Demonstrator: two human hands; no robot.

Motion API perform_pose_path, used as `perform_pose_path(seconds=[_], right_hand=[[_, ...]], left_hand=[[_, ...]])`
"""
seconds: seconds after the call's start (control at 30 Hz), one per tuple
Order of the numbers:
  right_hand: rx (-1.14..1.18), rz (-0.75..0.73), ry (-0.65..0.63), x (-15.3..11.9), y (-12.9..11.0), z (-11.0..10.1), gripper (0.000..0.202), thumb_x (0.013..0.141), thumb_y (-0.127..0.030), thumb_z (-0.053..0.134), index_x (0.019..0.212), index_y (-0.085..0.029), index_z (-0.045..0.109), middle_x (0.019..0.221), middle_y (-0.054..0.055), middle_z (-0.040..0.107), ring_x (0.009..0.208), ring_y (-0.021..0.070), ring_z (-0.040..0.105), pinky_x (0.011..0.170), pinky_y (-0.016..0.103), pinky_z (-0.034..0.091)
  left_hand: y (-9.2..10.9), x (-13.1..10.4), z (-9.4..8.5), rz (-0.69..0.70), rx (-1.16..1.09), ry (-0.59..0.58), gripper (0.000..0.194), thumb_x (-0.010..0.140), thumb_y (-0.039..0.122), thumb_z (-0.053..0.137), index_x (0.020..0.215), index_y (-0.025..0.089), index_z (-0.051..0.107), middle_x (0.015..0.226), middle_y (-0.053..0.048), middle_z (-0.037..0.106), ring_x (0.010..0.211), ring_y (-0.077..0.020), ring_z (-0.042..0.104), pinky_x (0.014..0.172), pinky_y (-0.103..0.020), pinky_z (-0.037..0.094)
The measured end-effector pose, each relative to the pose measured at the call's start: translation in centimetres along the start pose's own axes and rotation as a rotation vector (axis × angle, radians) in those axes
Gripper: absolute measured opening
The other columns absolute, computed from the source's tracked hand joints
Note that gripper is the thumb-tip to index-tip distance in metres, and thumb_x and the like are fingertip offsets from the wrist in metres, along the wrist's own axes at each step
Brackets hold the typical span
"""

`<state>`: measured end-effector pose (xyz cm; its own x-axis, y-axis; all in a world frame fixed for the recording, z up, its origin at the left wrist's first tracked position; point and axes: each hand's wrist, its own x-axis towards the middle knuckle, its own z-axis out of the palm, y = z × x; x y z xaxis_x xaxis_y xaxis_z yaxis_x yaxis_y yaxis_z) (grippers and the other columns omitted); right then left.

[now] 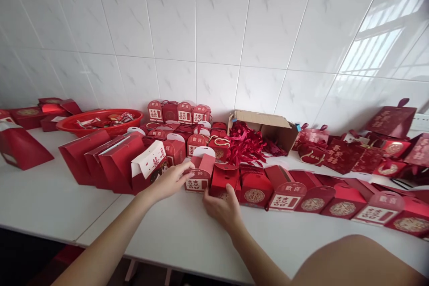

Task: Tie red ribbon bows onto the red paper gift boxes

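Note:
My left hand (174,179) has its fingertips closed at the upper left edge of a red candy box (197,184) with a white double-happiness label; its rounded top flap stands up. My right hand (224,208) is around the lower front of the plain red candy box (224,174) beside it, thumb on the front face and fingers by its left corner, close to the labelled box. Part of that box's gold emblem is hidden by the hand. Left of my left hand, a white-flapped gift box (149,161) leans against several red gift bags (117,161).
A row of red boxes (288,194) runs along the right front. Behind stand more candy boxes (184,114), a cardboard carton (268,118) spilling red ribbons (246,143), and a red basket (140,118) of wrapped sweets. The white table (147,232) meets a tiled wall.

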<state>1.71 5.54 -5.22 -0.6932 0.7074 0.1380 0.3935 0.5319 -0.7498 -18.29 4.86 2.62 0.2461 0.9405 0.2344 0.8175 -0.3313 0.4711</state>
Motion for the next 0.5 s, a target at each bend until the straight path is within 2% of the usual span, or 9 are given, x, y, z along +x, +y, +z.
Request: perform_pose_path(seconds=[0.13, 0.23, 0.37, 0.5], right_hand=[[-0.033, 0.003, 0.005, -1.2, 1.2, -0.8, 0.055, 0.086, -0.001, 0.014, 0.134, -0.009, 0.040, 0.134, 0.014, 0.049, 0.134, 0.0134, 0.037, 0.111, 0.035, 0.028], [-0.057, 0.002, 0.041, -2.1, 1.6, -1.6, 0.057, 0.086, 0.000, 0.015, 0.138, -0.011, 0.036, 0.138, 0.014, 0.046, 0.136, 0.0134, 0.033, 0.110, 0.036, 0.029], [-0.101, 0.005, 0.089, -3.1, 2.2, -2.3, 0.049, 0.093, -0.010, 0.019, 0.137, -0.013, 0.039, 0.132, 0.013, 0.050, 0.133, 0.0148, 0.036, 0.105, 0.032, 0.036], [-0.164, 0.026, 0.116, -3.9, 3.1, -2.6, 0.044, 0.097, -0.021, 0.020, 0.134, -0.012, 0.043, 0.119, 0.014, 0.057, 0.127, 0.0184, 0.043, 0.101, 0.032, 0.039]], left_hand=[[1.8, 0.3, 1.0, 0.035, -0.008, -0.003, 0.026, 0.090, 0.039, 0.039, 0.100, 0.024, 0.058, 0.101, -0.002, 0.068, 0.089, -0.0211, 0.063, 0.077, -0.028, 0.046], [3.3, 0.7, 1.8, 0.064, -0.009, 0.002, 0.026, 0.090, 0.037, 0.039, 0.100, 0.023, 0.058, 0.101, -0.004, 0.068, 0.089, -0.0222, 0.063, 0.078, -0.029, 0.046], [4.8, 1.7, 2.7, 0.111, -0.009, -0.001, 0.026, 0.089, 0.036, 0.041, 0.101, 0.021, 0.058, 0.102, -0.007, 0.067, 0.092, -0.0228, 0.062, 0.080, -0.029, 0.046], [5.7, 3.2, 3.6, 0.151, -0.017, -0.035, 0.025, 0.090, 0.035, 0.039, 0.095, 0.020, 0.058, 0.091, -0.004, 0.067, 0.082, -0.0199, 0.062, 0.074, -0.027, 0.045]])
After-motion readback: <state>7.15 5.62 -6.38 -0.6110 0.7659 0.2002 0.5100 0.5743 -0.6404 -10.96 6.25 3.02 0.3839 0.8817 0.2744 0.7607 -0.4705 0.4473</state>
